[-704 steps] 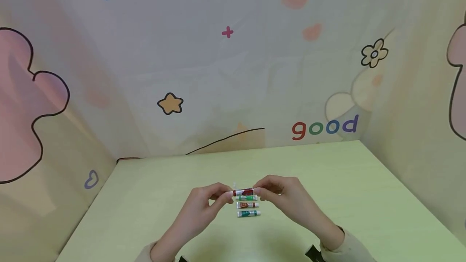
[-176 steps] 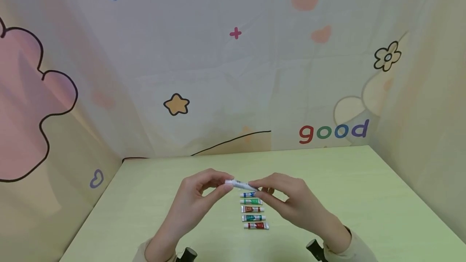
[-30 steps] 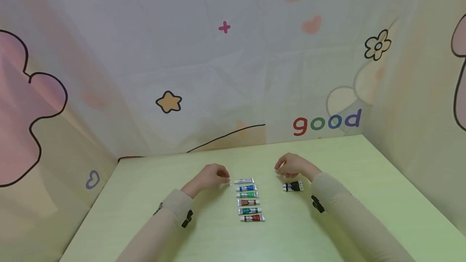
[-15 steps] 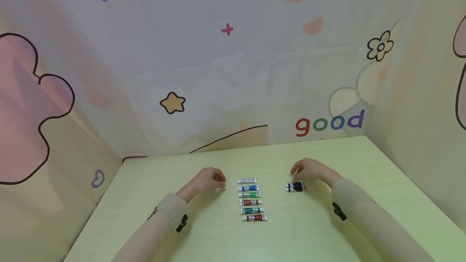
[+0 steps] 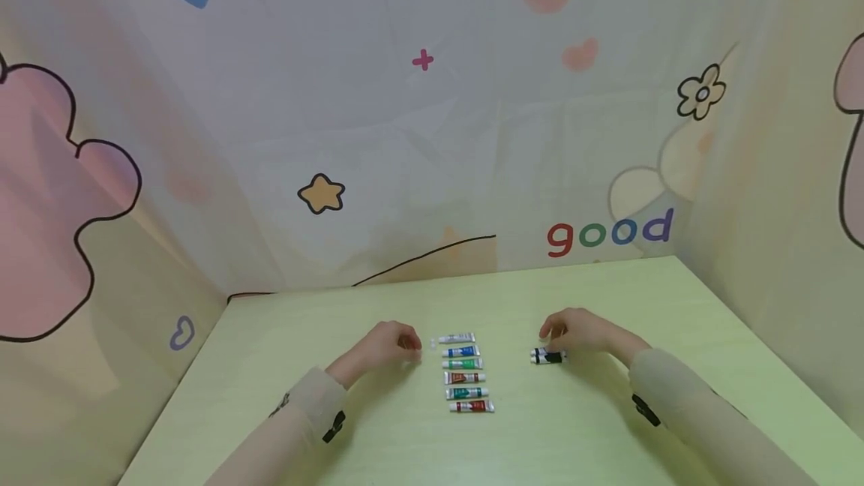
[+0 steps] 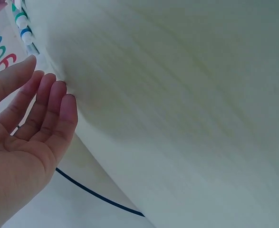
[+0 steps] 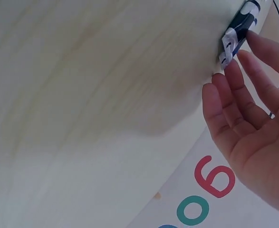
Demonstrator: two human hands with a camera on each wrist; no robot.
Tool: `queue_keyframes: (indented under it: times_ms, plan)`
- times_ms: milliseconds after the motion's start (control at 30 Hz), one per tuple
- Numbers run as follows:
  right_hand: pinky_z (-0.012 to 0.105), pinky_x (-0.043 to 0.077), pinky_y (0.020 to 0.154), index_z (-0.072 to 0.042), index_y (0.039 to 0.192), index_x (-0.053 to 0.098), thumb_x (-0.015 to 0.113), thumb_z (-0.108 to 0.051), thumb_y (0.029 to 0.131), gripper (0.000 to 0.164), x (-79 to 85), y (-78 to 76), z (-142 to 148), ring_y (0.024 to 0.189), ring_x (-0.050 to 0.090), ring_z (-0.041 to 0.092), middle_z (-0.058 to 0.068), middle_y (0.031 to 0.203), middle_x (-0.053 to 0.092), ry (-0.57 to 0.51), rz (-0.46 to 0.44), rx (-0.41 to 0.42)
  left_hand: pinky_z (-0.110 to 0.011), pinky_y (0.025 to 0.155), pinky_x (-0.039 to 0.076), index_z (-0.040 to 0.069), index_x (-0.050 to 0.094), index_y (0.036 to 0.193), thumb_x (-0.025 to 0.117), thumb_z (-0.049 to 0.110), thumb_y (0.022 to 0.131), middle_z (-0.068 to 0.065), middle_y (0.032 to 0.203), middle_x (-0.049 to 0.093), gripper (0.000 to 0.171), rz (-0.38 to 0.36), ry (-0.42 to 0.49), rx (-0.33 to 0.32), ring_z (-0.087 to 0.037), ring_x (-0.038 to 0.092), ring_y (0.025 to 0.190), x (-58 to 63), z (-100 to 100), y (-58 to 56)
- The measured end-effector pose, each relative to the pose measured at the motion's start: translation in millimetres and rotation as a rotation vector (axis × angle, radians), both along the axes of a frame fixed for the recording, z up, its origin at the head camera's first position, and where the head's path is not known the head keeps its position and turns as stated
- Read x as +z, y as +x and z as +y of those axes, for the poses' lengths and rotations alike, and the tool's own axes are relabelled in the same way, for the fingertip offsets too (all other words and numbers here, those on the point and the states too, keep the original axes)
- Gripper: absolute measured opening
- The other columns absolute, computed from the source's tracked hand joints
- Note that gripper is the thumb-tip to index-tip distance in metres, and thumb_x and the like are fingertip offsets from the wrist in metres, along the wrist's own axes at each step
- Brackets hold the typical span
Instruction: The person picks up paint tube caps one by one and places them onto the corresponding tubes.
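Observation:
My right hand point(image 5: 579, 328) is over a pair of black-labelled paint tubes point(image 5: 547, 357) lying together on the table. In the right wrist view, its thumb is at the side of the black paint tubes point(image 7: 239, 31), with a gap between thumb and forefinger; whether it touches them I cannot tell. My left hand point(image 5: 386, 347) hovers left of the tube column, fingers loosely bent, holding nothing visible. That column has a silver-white tube point(image 5: 457, 337) at the far end, then blue point(image 5: 461, 352), green point(image 5: 462, 364), brownish-red point(image 5: 464, 378), dark green point(image 5: 466, 393) and red point(image 5: 472, 406).
Small translucent pieces point(image 5: 433, 344) lie between my left hand and the silver-white tube. The pale green table point(image 5: 297, 396) meets a printed cloth backdrop point(image 5: 378, 111) behind and at both sides.
The white tube held between both hands earlier now lies at the column's far end. In the last second my right hand moved rightward over the black tubes; my left drew slightly away.

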State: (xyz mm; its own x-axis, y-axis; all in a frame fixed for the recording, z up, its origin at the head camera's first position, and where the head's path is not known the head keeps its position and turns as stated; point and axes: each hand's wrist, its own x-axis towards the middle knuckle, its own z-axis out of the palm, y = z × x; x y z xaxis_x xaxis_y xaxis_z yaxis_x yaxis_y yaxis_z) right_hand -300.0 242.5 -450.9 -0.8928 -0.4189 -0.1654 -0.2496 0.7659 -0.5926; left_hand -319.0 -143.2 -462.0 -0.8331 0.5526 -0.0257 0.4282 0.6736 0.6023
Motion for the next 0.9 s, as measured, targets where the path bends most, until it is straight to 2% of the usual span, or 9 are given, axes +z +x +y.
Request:
queue_keyframes:
  times_ms: [133, 267, 400, 567, 900]
  plan:
    - [0.035, 0.046, 0.075, -0.011, 0.103, 0.07, 0.073, -0.009, 0.091, 0.013, -3.7, 5.7, 1, 0.082, 0.053, 0.019, 0.0, 0.087, 0.061, 0.01, 0.007, 0.009, -0.031, 0.075, 0.051, 0.006, 0.071, 0.091, 0.075, 0.004, 0.09, 0.002, 0.086, 0.067, 0.004, 0.014, 0.0, -0.015, -0.012, 0.058, 0.079, -0.3, 0, 2.8]
    - [0.036, 0.047, 0.075, -0.012, 0.097, 0.07, 0.074, -0.006, 0.089, 0.011, -6.5, 9.8, 2, 0.081, 0.053, 0.018, -0.001, 0.085, 0.06, 0.023, 0.054, 0.023, -0.03, 0.074, 0.051, 0.005, 0.071, 0.092, 0.075, 0.004, 0.09, 0.001, 0.086, 0.068, 0.004, 0.034, 0.0, -0.026, -0.012, 0.058, 0.078, -0.3, 3, 3.7]
    - [0.036, 0.046, 0.073, -0.012, 0.093, 0.069, 0.075, -0.005, 0.087, 0.011, -5.9, 12.2, 1, 0.079, 0.052, 0.018, -0.002, 0.084, 0.059, 0.023, 0.094, 0.031, -0.028, 0.07, 0.05, 0.003, 0.071, 0.096, 0.074, 0.004, 0.09, 0.0, 0.085, 0.067, 0.007, 0.041, 0.008, -0.015, -0.012, 0.057, 0.075, 0.0, 10, 2.2]
    - [0.035, 0.046, 0.073, -0.012, 0.091, 0.068, 0.076, -0.004, 0.086, 0.012, -8.8, 12.6, 1, 0.079, 0.052, 0.018, -0.001, 0.083, 0.059, 0.025, 0.094, 0.018, -0.028, 0.066, 0.048, 0.004, 0.07, 0.1, 0.074, 0.004, 0.09, 0.001, 0.081, 0.064, 0.01, 0.038, -0.004, -0.002, -0.012, 0.055, 0.072, -1.2, 19, -0.1]
    - [0.036, 0.046, 0.073, -0.013, 0.092, 0.069, 0.077, -0.005, 0.087, 0.012, -10.0, 12.4, 0, 0.08, 0.052, 0.019, -0.001, 0.084, 0.058, 0.026, 0.092, -0.012, -0.034, 0.075, 0.048, 0.007, 0.071, 0.098, 0.073, 0.005, 0.091, 0.001, 0.084, 0.065, 0.008, 0.09, -0.058, -0.03, -0.014, 0.056, 0.078, -1.8, 30, -4.8]
